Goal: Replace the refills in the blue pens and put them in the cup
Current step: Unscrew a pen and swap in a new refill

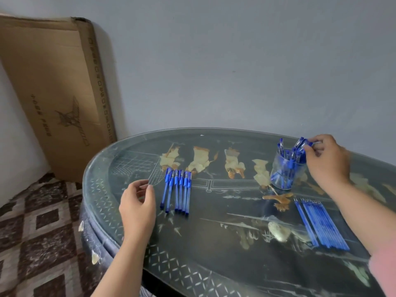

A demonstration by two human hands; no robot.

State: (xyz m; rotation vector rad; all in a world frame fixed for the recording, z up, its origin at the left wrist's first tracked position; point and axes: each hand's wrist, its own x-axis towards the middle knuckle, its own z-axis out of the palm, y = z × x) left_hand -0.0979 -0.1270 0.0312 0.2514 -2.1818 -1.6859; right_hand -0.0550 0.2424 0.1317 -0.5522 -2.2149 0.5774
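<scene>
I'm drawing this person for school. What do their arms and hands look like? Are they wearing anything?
Both forearms are bare. The left hand and right hand have no gloves, and no watch, bracelet or ring shows. A bit of pink sleeve peeks in high on the right arm.

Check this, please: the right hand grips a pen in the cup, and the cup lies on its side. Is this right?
Not quite. In the head view the cup stands upright, not on its side. The right hand does grip a pen in it.
</scene>
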